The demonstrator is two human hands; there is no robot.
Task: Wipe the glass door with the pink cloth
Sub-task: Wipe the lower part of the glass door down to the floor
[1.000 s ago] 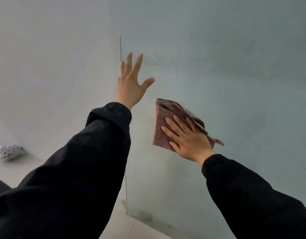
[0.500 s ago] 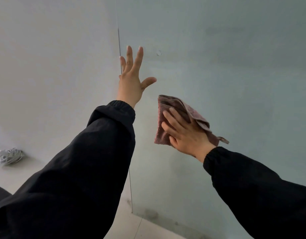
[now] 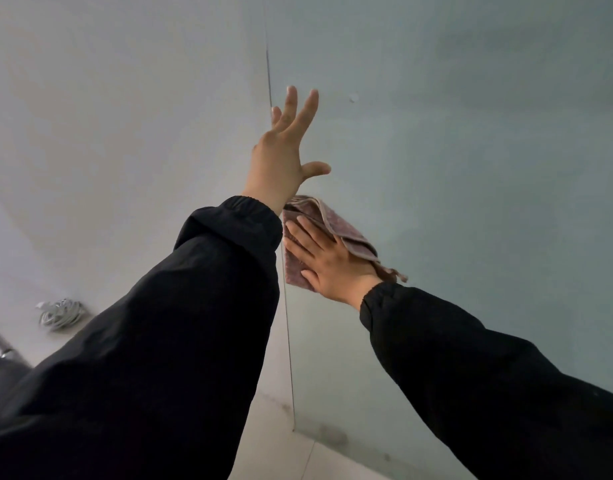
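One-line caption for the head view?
Right hand presses the pink cloth flat against the glass door; left hand raised above it, fingers spread.

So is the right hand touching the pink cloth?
Touching. The head view shows the right hand laid flat on the pink cloth, with straight fingers pressing it against the glass door and no gap between hand and cloth.
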